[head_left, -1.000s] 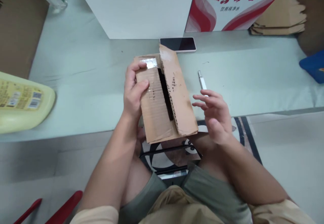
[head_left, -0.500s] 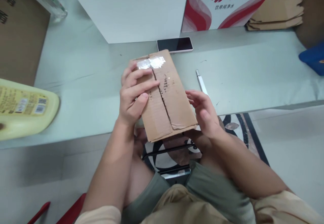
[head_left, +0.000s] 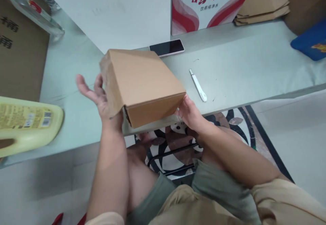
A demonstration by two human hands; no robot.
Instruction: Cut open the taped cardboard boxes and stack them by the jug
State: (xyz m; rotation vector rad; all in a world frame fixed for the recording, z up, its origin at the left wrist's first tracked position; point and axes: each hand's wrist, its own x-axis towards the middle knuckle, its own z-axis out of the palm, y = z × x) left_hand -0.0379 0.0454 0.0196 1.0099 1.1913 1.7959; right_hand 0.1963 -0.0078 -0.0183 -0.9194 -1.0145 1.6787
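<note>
A plain brown cardboard box [head_left: 147, 75] is held tilted above the table's front edge. Its left side carries a strip of tape [head_left: 110, 86]. My left hand [head_left: 102, 99] supports that side with the palm, two digits spread out to the left and the rest hidden behind the box. At the near right corner, my right hand [head_left: 189, 113] grips the box between thumb and fingers. A white craft knife [head_left: 198, 86] lies on the table to the right of the box, apart from both hands. Just behind the box is a phone [head_left: 168, 47], partly covered by it.
A white board or panel [head_left: 109, 11] and a red-and-white carton [head_left: 203, 7] stand at the back. Folded cardboard [head_left: 262, 4] and a blue container [head_left: 312, 41] are on the right. On the left are a yellow jug [head_left: 30, 126], a clear bottle [head_left: 38, 14] and a large carton [head_left: 20, 58].
The box has been turned over: the taped, split-seam face gave way to a plain face. My left hand moved left from its top to its side; my right hand now grips the near corner.
</note>
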